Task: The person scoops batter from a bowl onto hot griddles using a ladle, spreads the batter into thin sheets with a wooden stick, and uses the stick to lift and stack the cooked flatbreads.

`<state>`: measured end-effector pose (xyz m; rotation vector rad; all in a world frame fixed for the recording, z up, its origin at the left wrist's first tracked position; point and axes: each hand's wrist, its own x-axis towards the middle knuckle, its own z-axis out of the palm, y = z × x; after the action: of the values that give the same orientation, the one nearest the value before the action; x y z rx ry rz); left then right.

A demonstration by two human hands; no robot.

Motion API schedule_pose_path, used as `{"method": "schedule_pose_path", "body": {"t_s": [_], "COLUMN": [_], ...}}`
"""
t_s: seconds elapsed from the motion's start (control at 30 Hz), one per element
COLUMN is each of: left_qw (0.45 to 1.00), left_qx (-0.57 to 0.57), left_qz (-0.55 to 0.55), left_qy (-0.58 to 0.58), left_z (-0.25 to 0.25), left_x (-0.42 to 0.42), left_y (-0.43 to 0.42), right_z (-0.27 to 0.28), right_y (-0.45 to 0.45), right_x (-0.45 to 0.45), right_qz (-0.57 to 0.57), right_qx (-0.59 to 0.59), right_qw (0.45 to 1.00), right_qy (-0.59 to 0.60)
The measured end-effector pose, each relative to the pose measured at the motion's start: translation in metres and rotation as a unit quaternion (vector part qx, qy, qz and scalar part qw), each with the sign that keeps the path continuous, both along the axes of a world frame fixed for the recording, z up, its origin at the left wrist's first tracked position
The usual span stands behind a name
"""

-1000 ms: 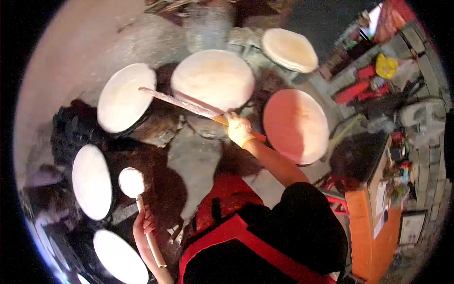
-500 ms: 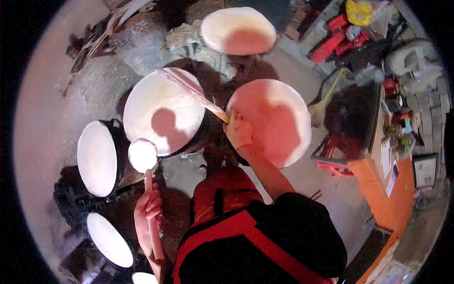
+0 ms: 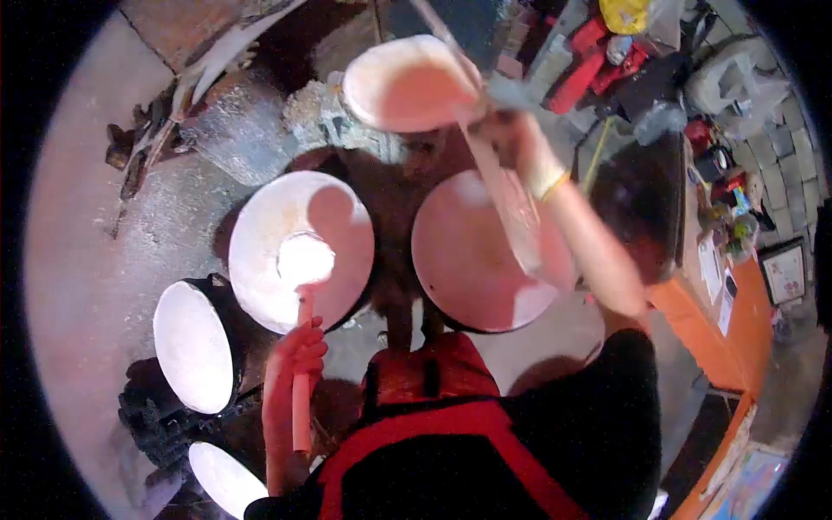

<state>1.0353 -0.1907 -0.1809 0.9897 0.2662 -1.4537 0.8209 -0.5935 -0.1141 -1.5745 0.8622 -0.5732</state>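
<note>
Left hand (image 3: pixel 297 354) wraps a ladle (image 3: pixel 306 260) handle, bowl ahead over a pan (image 3: pixel 348 264), seemingly level against spills; right hand (image 3: pixel 520 146), blurred, clasps a stick (image 3: pixel 507 204) mid-length, likely for balance.

Black short-sleeved top (image 3: pixel 598 407), red apron (image 3: pixel 468 366) with broad straps (image 3: pixel 442 419), thin yellow band (image 3: pixel 555 185) around the right wrist (image 3: pixel 568 203)

R hand (image 3: pixel 518 146) was blurred, fingers hard to tell; flat stick (image 3: pixel 507 208) smeared too, thin end cut by top edge. R pan (image 3: pixel 459 251) ran partly behind stick & forearm (image 3: pixel 598 247). Ladle (image 3: pixel 306 258) detail was lost in glare. Yellow bag (image 3: pixel 625 13) got clipped up top; framed sheet (image 3: pixel 784 276) txt was unreadably sm.
</note>
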Motion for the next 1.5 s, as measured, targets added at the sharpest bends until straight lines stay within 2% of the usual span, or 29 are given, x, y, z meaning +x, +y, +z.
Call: {"method": "schedule_pose_path", "body": {"t_s": [0.03,0.07,0.17,0.23,0.27,0.3,0.33,0.47,0.5,0.53,0.57,0.6,0.63,0.7,0.8,0.9,0.93,1.03,1.07,1.1,1.23,1.27,1.3,1.33,1.37,1.4,1.43,1.47,1.5], "left_qw": [1.0,1.0,0.998,0.997,0.997,0.996,0.996,0.996,0.995,0.995,0.995,0.994,0.993,0.996,0.996,0.989,0.99,0.991,0.991,0.992,0.989,0.982,0.967,0.932,0.866,0.783,0.626,0.546,0.536], "left_qx": [-0.018,-0.01,0.025,0.009,-0.015,-0.04,-0.027,0.037,0.053,0.058,0.063,0.069,0.077,0.051,0.037,0.085,0.068,0.041,0.037,0.024,-0.034,0.004,0.011,0.041,0.041,0.035,0.032,0.011,0.025], "left_qz": [-0.002,0.01,0.06,0.081,0.08,0.077,0.078,0.078,0.081,0.073,0.074,0.075,0.076,0.068,0.052,0.07,0.07,0.061,0.058,0.045,0.021,0.019,-0.007,-0.047,-0.094,-0.131,-0.152,-0.153,-0.181], "left_qy": [-0.002,-0.012,-0.018,0.002,0.017,0.029,0.017,-0.03,-0.039,-0.032,-0.035,-0.039,-0.044,-0.037,-0.059,-0.102,-0.098,-0.11,-0.118,-0.119,-0.139,-0.189,-0.255,-0.357,-0.49,-0.607,-0.764,-0.824,-0.824], "left_z": [0.001,0.017,0.052,0.052,0.049,0.046,0.045,0.046,0.044,0.039,0.036,0.036,0.035,0.017,0.011,0.041,0.043,0.046,0.047,0.048,0.048,0.055,0.062,0.063,0.065,0.062,0.06,0.062,0.059], "left_x": [-0.001,-0.006,-0.013,-0.004,0.004,0.011,0.017,0.051,0.058,0.067,0.073,0.078,0.083,0.088,0.083,0.045,0.033,-0.014,-0.034,-0.053,-0.136,-0.164,-0.189,-0.212,-0.231,-0.245,-0.26,-0.277,-0.292], "left_y": [-0.005,-0.011,-0.034,-0.042,-0.042,-0.043,-0.048,-0.072,-0.078,-0.082,-0.087,-0.091,-0.094,-0.092,-0.092,-0.104,-0.103,-0.099,-0.098,-0.097,-0.105,-0.116,-0.13,-0.144,-0.159,-0.173,-0.188,-0.2,-0.209], "right_z": [0.007,0.035,0.059,0.062,0.051,0.03,-0.002,-0.096,-0.136,-0.169,-0.204,-0.215,-0.244,-0.282,-0.26,-0.269,-0.271,-0.322,-0.316,-0.312,-0.189,-0.169,-0.149,-0.126,-0.111,-0.105,-0.101,-0.098,-0.095], "right_y": [-0.019,-0.03,-0.113,-0.142,-0.148,-0.162,-0.193,-0.192,-0.209,-0.213,-0.226,-0.222,-0.228,-0.236,-0.218,-0.223,-0.219,-0.217,-0.198,-0.179,-0.03,-0.015,-0.002,0.008,0.011,0.013,0.015,0.017,0.02], "right_x": [0.019,0.03,0.054,0.06,0.06,0.065,0.068,0.094,0.101,0.104,0.112,0.115,0.126,0.13,0.126,0.12,0.117,0.067,0.041,0.016,-0.166,-0.203,-0.239,-0.273,-0.298,-0.321,-0.342,-0.361,-0.377], "right_qz": [0.023,-0.021,-0.016,-0.081,-0.144,-0.173,-0.215,-0.308,-0.352,-0.344,-0.382,-0.394,-0.44,-0.508,-0.473,-0.435,-0.468,-0.339,-0.295,-0.273,-0.078,-0.007,0.059,0.133,0.2,0.208,0.215,0.221,0.206], "right_qx": [0.024,0.121,0.06,0.156,0.062,0.061,0.076,0.083,0.1,0.03,0.068,0.06,0.075,0.029,0.05,0.04,-0.013,-0.32,-0.175,-0.002,0.066,0.01,-0.046,-0.241,-0.43,-0.462,-0.489,-0.516,-0.477], "right_qw": [0.989,0.981,0.968,0.942,0.949,0.937,0.948,0.93,0.918,0.926,0.911,0.916,0.885,0.855,0.879,0.898,0.883,0.845,0.937,0.953,0.989,0.994,0.99,0.96,0.88,0.86,0.838,0.811,0.839], "right_qy": [-0.143,-0.151,-0.244,-0.287,-0.275,-0.296,-0.221,-0.183,-0.155,-0.151,-0.14,-0.04,-0.135,-0.1,0.023,-0.05,0.029,0.262,0.062,-0.13,-0.106,-0.109,-0.12,-0.052,0.011,0.062,0.113,0.165,0.164]}}
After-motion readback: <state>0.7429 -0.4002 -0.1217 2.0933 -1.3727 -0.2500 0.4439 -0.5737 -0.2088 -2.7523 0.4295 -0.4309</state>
